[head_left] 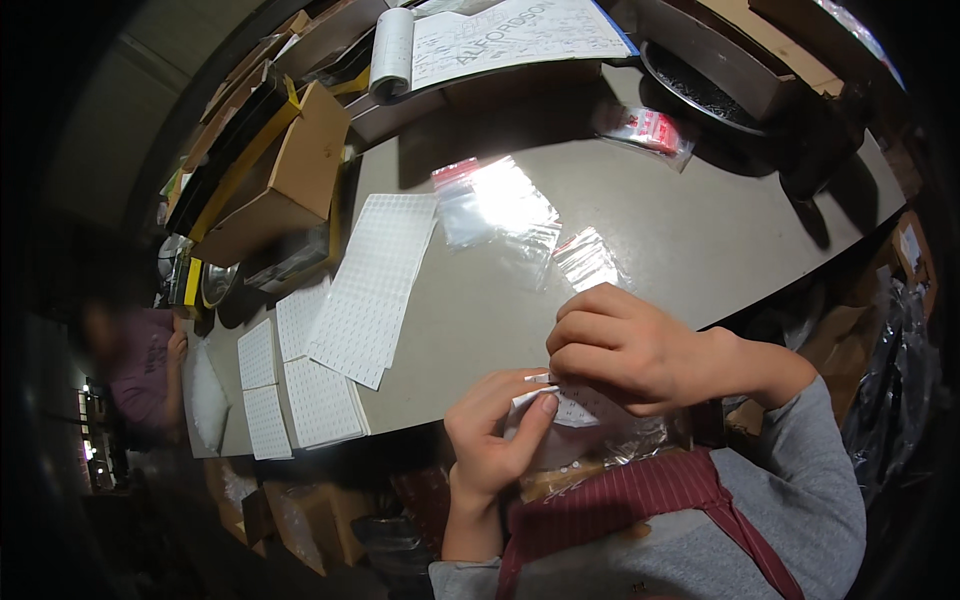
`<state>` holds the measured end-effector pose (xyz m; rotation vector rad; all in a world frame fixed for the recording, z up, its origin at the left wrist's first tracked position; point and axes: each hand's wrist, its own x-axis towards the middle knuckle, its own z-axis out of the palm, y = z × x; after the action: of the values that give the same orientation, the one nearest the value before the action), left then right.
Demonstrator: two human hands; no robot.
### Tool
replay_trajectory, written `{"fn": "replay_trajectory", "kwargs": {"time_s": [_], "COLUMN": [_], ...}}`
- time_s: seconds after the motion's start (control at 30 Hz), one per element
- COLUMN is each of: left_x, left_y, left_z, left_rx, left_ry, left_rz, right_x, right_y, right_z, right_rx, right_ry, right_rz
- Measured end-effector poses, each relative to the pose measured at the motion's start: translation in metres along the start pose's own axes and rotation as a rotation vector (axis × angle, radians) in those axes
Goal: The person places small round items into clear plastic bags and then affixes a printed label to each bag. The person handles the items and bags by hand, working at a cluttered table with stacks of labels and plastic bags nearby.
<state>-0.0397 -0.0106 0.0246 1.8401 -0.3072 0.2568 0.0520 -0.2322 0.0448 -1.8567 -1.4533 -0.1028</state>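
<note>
In front of my body, at the table's near edge, my left hand [500, 425] pinches a small white label sheet [574, 408] between thumb and fingers. Rows of tiny printed marks cover the sheet. My right hand [635, 350] is closed at the sheet's upper edge, its fingers curled and partly hiding it. What lies right under those fingertips is hidden. Beyond my hands lie clear plastic bags [590, 262], some with a red strip [455, 172], shining in the light. To the left, longer label sheets [375, 285] and smaller stacks [325, 400] rest on the grey table [480, 345].
Cardboard boxes [285, 175] crowd the left side. At the back are a paper pad [480, 45], a bowl of dark bits [700, 85] and a red-and-white packet [650, 130]. A clear plastic bag [650, 435] is below my hands. A person in purple [145, 365] is at far left.
</note>
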Motion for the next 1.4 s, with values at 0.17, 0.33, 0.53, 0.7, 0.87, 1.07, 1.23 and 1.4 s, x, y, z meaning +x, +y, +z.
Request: {"fn": "replay_trajectory", "kwargs": {"time_s": [0.17, 0.33, 0.53, 0.7, 0.87, 1.07, 1.23, 1.4], "left_x": [-0.004, 0.004, 0.004, 0.002, 0.005, 0.002, -0.001, 0.000], "left_y": [-0.018, -0.025, -0.021, -0.021, -0.017, -0.018, -0.019, -0.020], "left_z": [0.003, 0.000, -0.002, -0.002, 0.003, 0.007, 0.013, 0.013], "left_rx": [-0.213, -0.173, -0.150, -0.141, -0.168, -0.137, -0.027, 0.009], "left_ry": [0.064, -0.016, -0.026, 0.000, 0.024, 0.075, 0.134, 0.134], "left_rz": [-0.340, -0.258, -0.232, -0.210, -0.277, -0.285, -0.287, -0.288], "right_x": [-0.002, -0.025, -0.016, 0.008, 0.008, 0.005, 0.001, -0.005], "right_y": [0.023, 0.076, 0.078, 0.043, 0.007, -0.003, -0.005, -0.003], "right_z": [-0.037, -0.032, -0.025, -0.034, -0.011, 0.005, 0.007, 0.018], "right_rx": [-0.042, -0.305, -0.457, -0.284, -0.017, -0.149, -0.146, -0.285], "right_ry": [-0.003, -0.032, 0.093, 0.105, -0.058, 0.005, 0.021, 0.097], "right_rz": [0.224, 0.372, 0.437, 0.344, 0.157, 0.128, 0.175, 0.089]}}
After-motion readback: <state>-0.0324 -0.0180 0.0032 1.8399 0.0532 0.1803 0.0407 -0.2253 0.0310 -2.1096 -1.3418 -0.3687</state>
